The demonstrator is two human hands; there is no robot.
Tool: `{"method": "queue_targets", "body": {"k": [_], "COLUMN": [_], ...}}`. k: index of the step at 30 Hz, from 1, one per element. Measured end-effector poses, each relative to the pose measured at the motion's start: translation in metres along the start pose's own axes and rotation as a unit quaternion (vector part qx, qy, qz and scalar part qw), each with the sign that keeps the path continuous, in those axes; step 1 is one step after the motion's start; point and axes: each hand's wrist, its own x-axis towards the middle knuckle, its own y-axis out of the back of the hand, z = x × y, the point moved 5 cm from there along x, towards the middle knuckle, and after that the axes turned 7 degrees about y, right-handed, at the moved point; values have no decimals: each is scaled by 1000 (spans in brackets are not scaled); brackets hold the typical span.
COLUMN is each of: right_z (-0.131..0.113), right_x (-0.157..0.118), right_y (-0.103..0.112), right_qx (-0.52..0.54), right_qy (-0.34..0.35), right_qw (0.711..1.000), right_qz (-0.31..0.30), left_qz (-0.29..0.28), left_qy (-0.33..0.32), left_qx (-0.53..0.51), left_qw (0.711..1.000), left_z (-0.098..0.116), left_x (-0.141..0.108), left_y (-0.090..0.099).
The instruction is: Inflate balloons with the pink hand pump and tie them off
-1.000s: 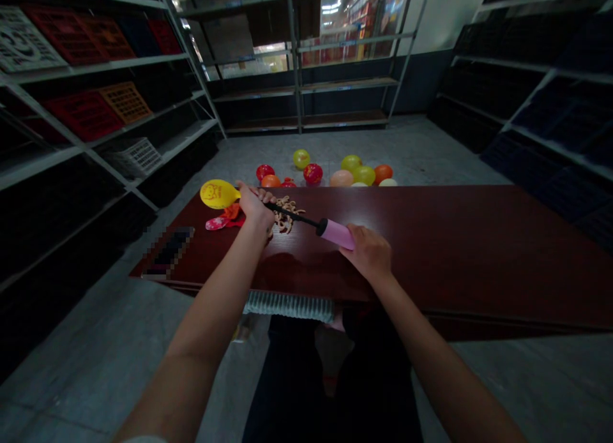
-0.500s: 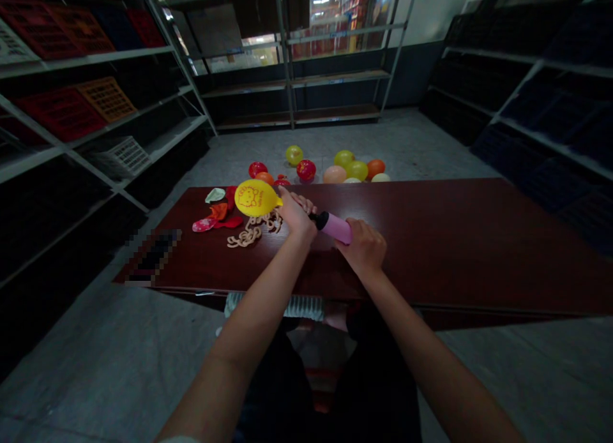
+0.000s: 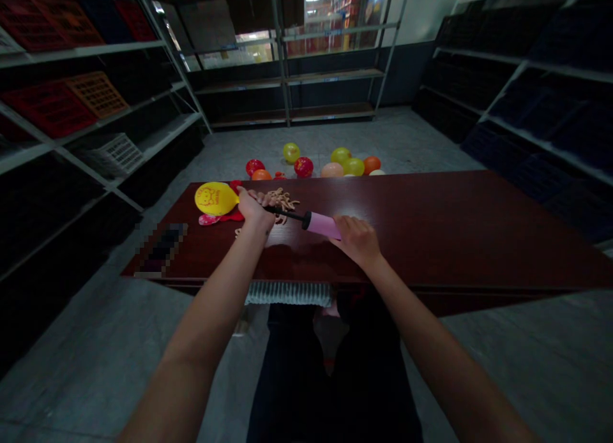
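A partly filled yellow balloon (image 3: pixel 215 198) with a printed red cartoon face sticks out to the left of my left hand (image 3: pixel 256 208). That hand is closed around the balloon's neck and the end of a balloon pump. From it a black rod (image 3: pixel 286 212) runs right into the pump's pink barrel (image 3: pixel 324 226). My right hand (image 3: pixel 358 240) is wrapped around the barrel's far end. Under and beside my left hand lie a heap of beige uninflated long balloons (image 3: pixel 283 199) and a few flat red and pink ones (image 3: pixel 209 219).
A blurred-out dark flat object (image 3: pixel 161 248) lies on the left of the brown table (image 3: pixel 460 232). Several inflated balloons (image 3: pixel 304 167) rest on the floor beyond it. Shelves with crates (image 3: pixel 98 93) stand left, and more racks (image 3: pixel 330 79) stand behind and right.
My left hand has moved left with the yellow balloon, away from my right hand. More of the pump's black rod now shows between them. The view has shifted slightly.
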Motion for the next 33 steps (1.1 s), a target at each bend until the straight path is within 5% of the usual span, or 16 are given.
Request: {"method": "queue_targets", "body": {"k": [5, 9, 18, 26, 29, 33], "right_z": [-2, 1, 20, 28, 26, 13], "right_x": [0, 1, -6, -11, -10, 3], "right_y": [0, -2, 3, 3, 4, 11], "right_qx": [24, 50, 47, 77, 103, 130], "right_qy": [13, -3, -112, -151, -141, -114], "right_qw": [1000, 999, 992, 982, 982, 984], "right_qz": [9, 23, 43, 83, 77, 39], "left_qz": [-10, 4, -1, -127, -145, -67], "left_qy": [-42, -97, -123, -111, -135, -116], "left_qx": [4, 11, 24, 27, 56, 71], "left_qw": [999, 995, 992, 985, 979, 988], "left_z": [52, 63, 11, -55, -58, -38], "left_x": [4, 9, 2, -30, -35, -20], "left_y": [-1, -12, -56, -82, -80, -64]}}
